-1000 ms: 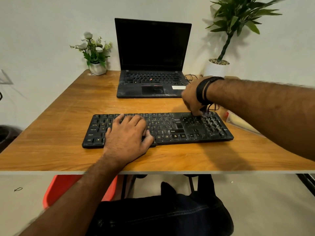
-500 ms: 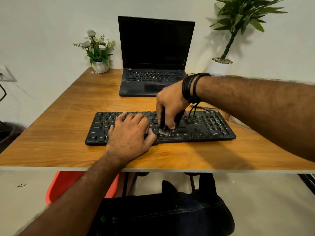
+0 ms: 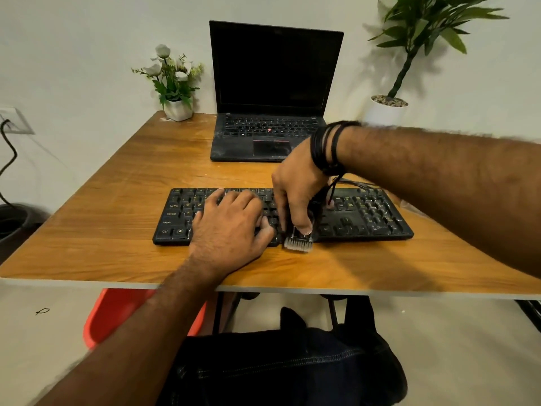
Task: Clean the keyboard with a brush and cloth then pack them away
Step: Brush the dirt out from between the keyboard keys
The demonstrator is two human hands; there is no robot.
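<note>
A black keyboard point(image 3: 366, 213) lies across the near half of the wooden table point(image 3: 102, 218). My left hand point(image 3: 231, 227) rests flat on its left-middle keys, fingers spread, pressing it down. My right hand point(image 3: 295, 189), with black bands at the wrist, grips a small brush point(image 3: 298, 243) with pale bristles. The bristles hang over the keyboard's front edge near its middle, touching the table. The brush handle is hidden inside the fingers. No cloth is visible.
An open black laptop point(image 3: 269, 136) sits behind the keyboard. A small white pot of flowers point(image 3: 175, 109) stands at the back left, a tall potted plant point(image 3: 386, 109) at the back right. A red seat point(image 3: 117, 312) shows under the table.
My right hand swept the brush from the keyboard's far right toward the middle, then down the keys to the front edge. My left hand stayed in place.
</note>
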